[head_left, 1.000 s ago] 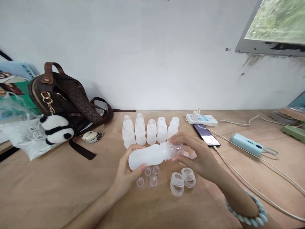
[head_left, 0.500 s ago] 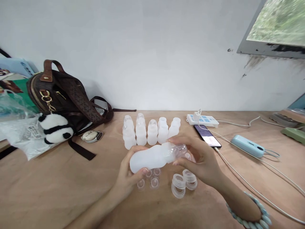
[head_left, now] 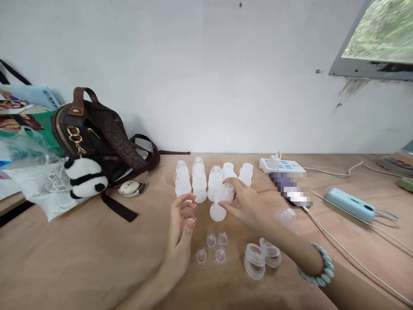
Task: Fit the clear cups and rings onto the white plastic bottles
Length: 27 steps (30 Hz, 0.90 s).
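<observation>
My right hand point(head_left: 247, 202) pinches the capped neck of a frosted white plastic bottle point(head_left: 220, 202), its base resting on the wooden table point(head_left: 80, 254) before a row of matching bottles point(head_left: 213, 178). My left hand point(head_left: 180, 224) hovers beside it, fingers loosely spread, empty.

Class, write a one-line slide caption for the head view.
Right hand grips a frosted bottle beside the bottle row; the left hand hovers open.

Front edge: bare brown wooden tabletop point(head_left: 80, 258) — open passage.
Centre: clear round teats point(head_left: 211, 249) and ribbed translucent collar rings point(head_left: 261, 258) clutter the way.
Back: row of frosted white plastic bottles point(head_left: 206, 183) — blocks the wall.
Right: white charging cable point(head_left: 351, 258) crosses.
</observation>
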Each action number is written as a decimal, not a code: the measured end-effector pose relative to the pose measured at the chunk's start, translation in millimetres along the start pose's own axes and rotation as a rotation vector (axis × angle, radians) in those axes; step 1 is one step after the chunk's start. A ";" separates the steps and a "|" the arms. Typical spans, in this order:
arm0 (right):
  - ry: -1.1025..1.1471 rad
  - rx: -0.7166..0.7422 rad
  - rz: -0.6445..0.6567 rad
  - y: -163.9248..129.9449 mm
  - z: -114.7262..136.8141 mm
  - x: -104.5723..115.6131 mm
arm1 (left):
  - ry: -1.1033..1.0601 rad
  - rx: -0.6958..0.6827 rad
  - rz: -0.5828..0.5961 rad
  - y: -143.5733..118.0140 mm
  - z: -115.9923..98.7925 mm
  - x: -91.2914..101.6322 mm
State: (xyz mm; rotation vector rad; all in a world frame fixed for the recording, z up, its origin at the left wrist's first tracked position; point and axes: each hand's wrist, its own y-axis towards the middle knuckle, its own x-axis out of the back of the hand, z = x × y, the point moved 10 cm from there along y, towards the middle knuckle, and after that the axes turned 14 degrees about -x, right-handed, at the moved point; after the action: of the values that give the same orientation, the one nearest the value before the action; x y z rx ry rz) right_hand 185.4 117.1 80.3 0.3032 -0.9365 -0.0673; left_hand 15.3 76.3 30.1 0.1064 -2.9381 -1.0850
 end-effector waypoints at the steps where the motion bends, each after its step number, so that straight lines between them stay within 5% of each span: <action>1: -0.025 0.002 -0.010 3.2 1.3 -3.6 | -0.007 0.007 -0.007 -0.9 -0.7 0.2; 11: -0.153 0.024 -0.192 38.1 12.5 -18.1 | -0.043 -0.046 -0.017 -6.1 -9.4 -0.1; 20: -0.212 0.044 -0.219 40.0 17.1 -19.7 | -0.009 -0.081 0.050 -5.3 -13.8 -6.2; 24: -0.043 0.072 -0.216 27.9 10.5 -3.6 | 0.074 0.061 0.156 1.0 -0.2 -13.9; 27: 0.043 0.098 -0.186 12.1 4.6 18.6 | 0.122 0.138 0.351 5.1 9.9 -27.9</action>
State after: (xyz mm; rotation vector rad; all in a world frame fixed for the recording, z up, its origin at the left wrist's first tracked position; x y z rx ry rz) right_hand 191.8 124.1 100.8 0.4809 -0.8686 -0.1853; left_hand 42.5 88.4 26.3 -0.3181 -2.7737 -0.7966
